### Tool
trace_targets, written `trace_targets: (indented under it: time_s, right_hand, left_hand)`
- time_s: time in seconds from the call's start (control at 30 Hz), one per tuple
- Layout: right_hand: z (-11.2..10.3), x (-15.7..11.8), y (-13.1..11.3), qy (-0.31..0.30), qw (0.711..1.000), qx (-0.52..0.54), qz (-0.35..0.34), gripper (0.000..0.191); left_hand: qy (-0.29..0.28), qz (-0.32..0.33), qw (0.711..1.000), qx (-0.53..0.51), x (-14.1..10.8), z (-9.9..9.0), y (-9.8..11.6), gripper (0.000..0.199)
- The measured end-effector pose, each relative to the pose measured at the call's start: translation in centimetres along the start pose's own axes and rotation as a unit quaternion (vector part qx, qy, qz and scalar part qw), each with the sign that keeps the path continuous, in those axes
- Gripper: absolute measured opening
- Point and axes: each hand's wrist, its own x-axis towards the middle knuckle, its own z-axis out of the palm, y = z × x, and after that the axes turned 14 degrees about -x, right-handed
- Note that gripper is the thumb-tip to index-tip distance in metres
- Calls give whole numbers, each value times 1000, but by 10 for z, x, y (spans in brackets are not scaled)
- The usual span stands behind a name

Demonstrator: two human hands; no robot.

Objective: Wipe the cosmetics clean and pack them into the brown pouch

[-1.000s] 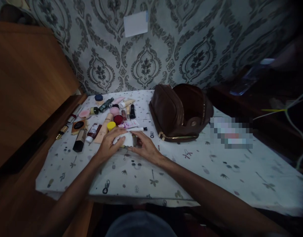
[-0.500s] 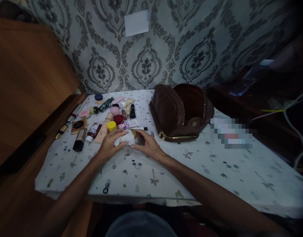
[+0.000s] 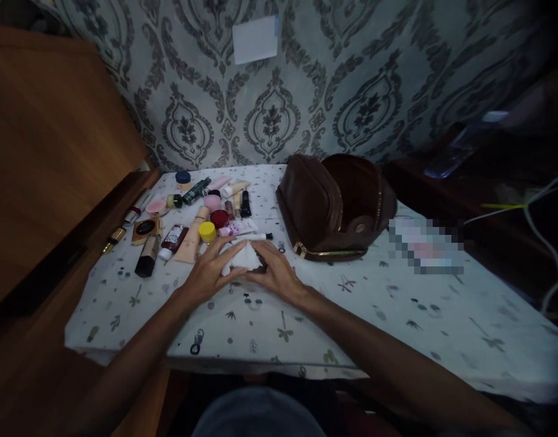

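My left hand (image 3: 210, 267) is closed on a white wipe (image 3: 243, 257), thumb in front and fingers behind. Opposite it, my right hand (image 3: 274, 272) grips a small dark item (image 3: 261, 263) that the wipe mostly covers, so its kind cannot be made out. Just beyond my left fingers stands a yellow-capped jar (image 3: 207, 232). A white and purple tube (image 3: 238, 227) and a thin white tube with a black cap (image 3: 261, 237) lie behind the wipe. To the right of my right hand sits a brown cosmetic bag (image 3: 306, 197), its top gaping.
Several cosmetics spread leftward, including a beige tube (image 3: 188, 246), a dark red bottle (image 3: 173, 240), a black-capped bottle (image 3: 147, 258) and a compact (image 3: 146, 229). A wooden cabinet (image 3: 56, 139) borders the left; a blurred-out flat object (image 3: 424, 246) lies right of the bag.
The white wipe has shifted slightly right and now covers the gold part that showed by my right fingers. My left hand has moved right with it.
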Motion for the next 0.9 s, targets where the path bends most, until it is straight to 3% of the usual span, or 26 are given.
trace_targets:
  time_s: [0.2, 0.5, 0.7, 0.9]
  right_hand:
    - [0, -1, 3, -1, 1000, -19, 2, 67]
    - [2, 0, -1, 32, 999, -37, -19, 63]
    - [5, 0, 0, 50, 998, -42, 6, 61]
    - [3, 1, 0, 31, 999, -35, 26, 62]
  left_hand:
    - [26, -47, 998, 17, 2, 4, 4, 56]
    - [38, -99, 994, 0, 2, 5, 8, 43]
    - [22, -75, 995, 55, 0, 4, 1, 37]
    - [15, -17, 997, 71, -4, 4, -6, 34]
